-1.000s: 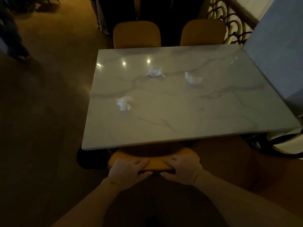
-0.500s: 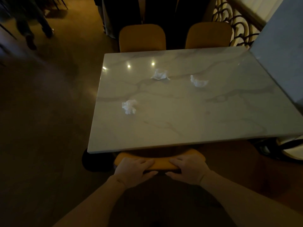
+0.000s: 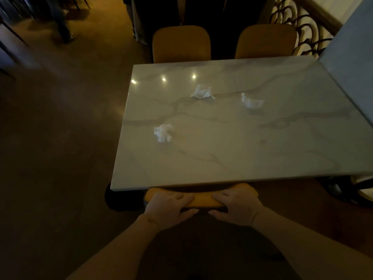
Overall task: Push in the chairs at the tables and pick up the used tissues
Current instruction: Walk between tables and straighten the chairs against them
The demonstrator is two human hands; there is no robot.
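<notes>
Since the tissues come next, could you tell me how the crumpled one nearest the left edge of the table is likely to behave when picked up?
The nearest tissue is a loose, crumpled wad, so it is probably very light and will squash under a pinch. It lies on a glossy marble table, so a nudge would likely make it skid.

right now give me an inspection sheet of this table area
surface: pale veined marble tabletop, glossy, three light reflections near its far left edge
job's things: three crumpled white tissues lie apart on it: near left, far middle, far right; near mustard-yellow padded chair sits under the near edge
clutter: nothing seen
hands: left hand and right hand grip the near chair's backrest
cables: nothing seen
surroundings: two more mustard chairs on the far side, left and right; dark scrolled metal railing; brown floor
</notes>
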